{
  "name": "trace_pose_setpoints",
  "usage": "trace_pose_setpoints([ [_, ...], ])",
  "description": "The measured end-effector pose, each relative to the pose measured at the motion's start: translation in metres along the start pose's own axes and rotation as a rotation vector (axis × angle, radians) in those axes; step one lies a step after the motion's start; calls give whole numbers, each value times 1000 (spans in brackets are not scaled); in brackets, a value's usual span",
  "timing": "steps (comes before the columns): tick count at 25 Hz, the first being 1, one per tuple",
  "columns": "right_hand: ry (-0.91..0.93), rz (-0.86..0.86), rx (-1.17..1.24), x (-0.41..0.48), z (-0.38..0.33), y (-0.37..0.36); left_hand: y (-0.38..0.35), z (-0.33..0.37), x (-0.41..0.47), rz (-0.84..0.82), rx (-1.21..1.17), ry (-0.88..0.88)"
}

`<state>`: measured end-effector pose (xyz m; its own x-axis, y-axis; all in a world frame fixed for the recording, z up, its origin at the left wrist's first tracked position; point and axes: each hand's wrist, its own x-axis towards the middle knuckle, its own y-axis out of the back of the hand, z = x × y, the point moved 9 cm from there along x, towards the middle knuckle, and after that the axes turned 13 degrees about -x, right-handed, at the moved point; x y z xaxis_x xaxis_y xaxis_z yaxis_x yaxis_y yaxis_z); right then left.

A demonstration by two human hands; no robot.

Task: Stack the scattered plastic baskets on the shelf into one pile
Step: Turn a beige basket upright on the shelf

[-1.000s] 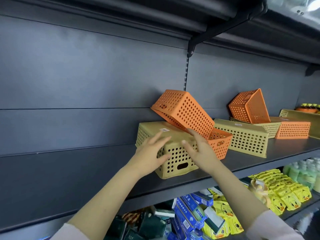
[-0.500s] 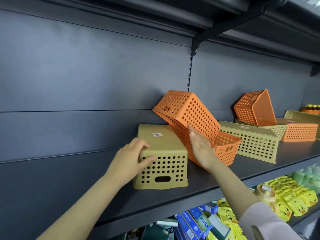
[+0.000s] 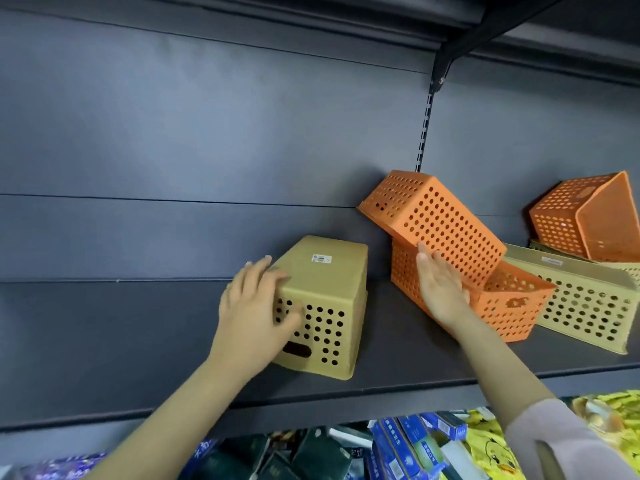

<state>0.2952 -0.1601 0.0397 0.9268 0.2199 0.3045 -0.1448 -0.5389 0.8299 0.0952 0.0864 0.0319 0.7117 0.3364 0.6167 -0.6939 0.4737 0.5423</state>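
The left hand (image 3: pixel 258 308) lies spread over the near left corner of a tan basket (image 3: pixel 323 303) that sits upside down on the dark matte shelf (image 3: pixel 145 327). Its fingers (image 3: pixel 258 268) reach over the smooth flat base and the thumb presses the perforated end wall, a loose clasp rather than a tight grip. A small white label is stuck on the base, just beyond the fingertips. An oval handle slot shows in the end wall below the thumb.

The right hand (image 3: pixel 441 289) is held flat and open, its palm against the long side of an upright orange basket (image 3: pixel 498 306) with round holes in rows. Whether it truly presses or only touches the plastic is hard to tell. Just above its fingertips, a second orange basket (image 3: pixel 440 223) tilts steeply, its lower end dipping inside the upright one, its rim against the back panel.

To the right of that hand stands a long tan basket (image 3: pixel 585 306), touching the orange one. Further right, another orange basket (image 3: pixel 588 216) leans on its side.
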Motion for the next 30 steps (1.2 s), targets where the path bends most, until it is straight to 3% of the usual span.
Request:
trace_pose_setpoints([
  [7,117,-16,25,-1,3,-7,-53,14,-24,64,19,330],
  [12,267,116,289,-26,6,-5,-45,20,-28,232,112,334],
  [13,273,78,351,-35,5,-15,-42,22,-28,248,132,323],
  [16,121,-380,509,-62,7,-74,-34,27,-27,283,177,281],
  [18,73,-548,508,-74,4,-89,-25,25,-28,313,173,294],
  [21,40,-626,568,-83,-12,-87,-9,18,-28,353,106,342],
  [24,35,-689,800,-90,-45,-92,6,8,-28,386,14,425],
  [30,-26,-628,1212,-89,-103,-99,32,-21,-17,343,-234,516],
])
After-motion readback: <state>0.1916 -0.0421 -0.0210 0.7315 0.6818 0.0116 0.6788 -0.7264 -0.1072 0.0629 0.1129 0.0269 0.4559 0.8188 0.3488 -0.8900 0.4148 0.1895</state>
